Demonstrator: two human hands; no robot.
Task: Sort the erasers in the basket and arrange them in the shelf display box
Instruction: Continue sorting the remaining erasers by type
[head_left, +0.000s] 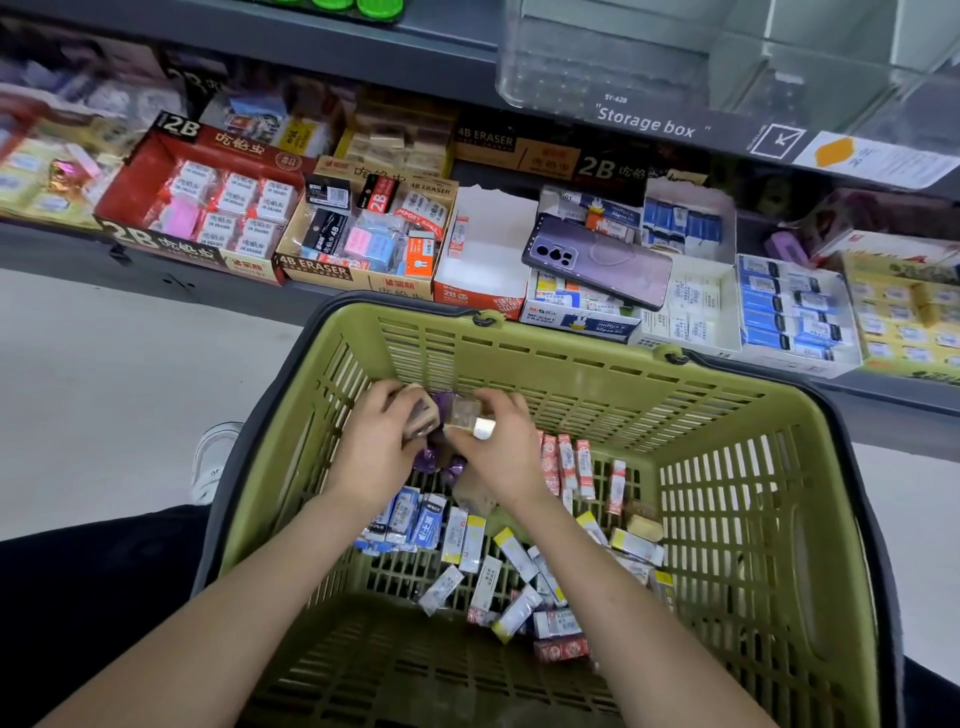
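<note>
They are at the sorting step. Both hands are down in the green basket (571, 358), at its far end. The left hand (376, 449) has its fingers curled round a little stack of tan erasers (418, 415). The right hand (501, 454) pinches one more tan eraser (470, 418) just beside the stack, so I think it is putting like with like. Lots of loose erasers (470, 543) lie on the basket floor, with white, blue and red ones all mixed up.

Next, I think, the stack must be squared up, lifted out and set in the display box (400, 143) that holds the same kind. That may be the tan one at the back of the shelf, but it is too blurry to be sure.

A purple thing (441, 465) sits under the hands, and I cannot tell what it is. The arms hide part of the basket floor. A phone (597, 260) lies over one box.
</note>
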